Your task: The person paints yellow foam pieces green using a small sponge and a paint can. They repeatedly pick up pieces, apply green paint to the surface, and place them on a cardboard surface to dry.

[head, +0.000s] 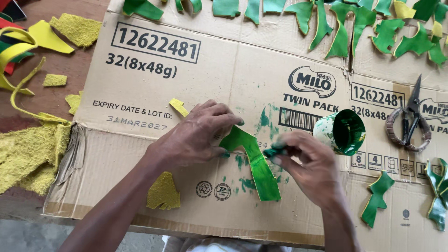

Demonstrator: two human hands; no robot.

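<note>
Strip [254, 163] of green leather pinned under left hand [193, 137], right hand [303, 163] alongside

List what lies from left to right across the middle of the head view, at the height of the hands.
Yellow scraps → left hand → green painted strip → right hand → paint-smeared cup on its side → scissors → green cut piece at the right edge.
</note>
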